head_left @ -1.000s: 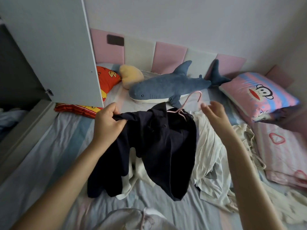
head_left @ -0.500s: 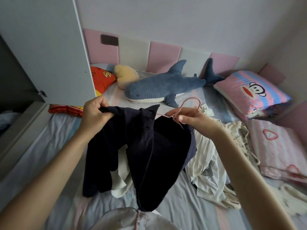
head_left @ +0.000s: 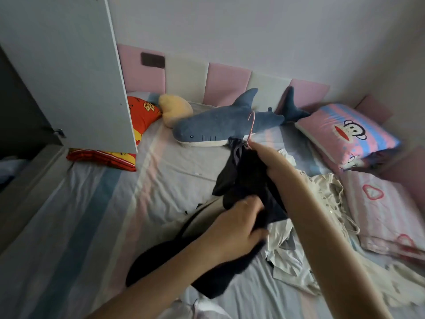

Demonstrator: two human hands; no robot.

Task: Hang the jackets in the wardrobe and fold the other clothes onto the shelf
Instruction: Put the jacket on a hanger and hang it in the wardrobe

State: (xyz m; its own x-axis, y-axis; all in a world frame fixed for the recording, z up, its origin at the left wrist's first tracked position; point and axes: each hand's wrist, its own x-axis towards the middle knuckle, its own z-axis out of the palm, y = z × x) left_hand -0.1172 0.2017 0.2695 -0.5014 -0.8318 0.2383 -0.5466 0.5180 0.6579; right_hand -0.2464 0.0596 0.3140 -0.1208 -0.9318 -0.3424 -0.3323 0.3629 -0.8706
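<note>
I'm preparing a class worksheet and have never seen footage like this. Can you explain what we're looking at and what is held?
No machine here: a person wears a camera on the head, looking down at their own hands. The left hand and right hand both hold a dark jacket, with a pink hanger hook poking up from it. Below lies a striped bed with a shark plush, a monkey pillow and pale clothes. A wardrobe door stands open on the left.
</note>
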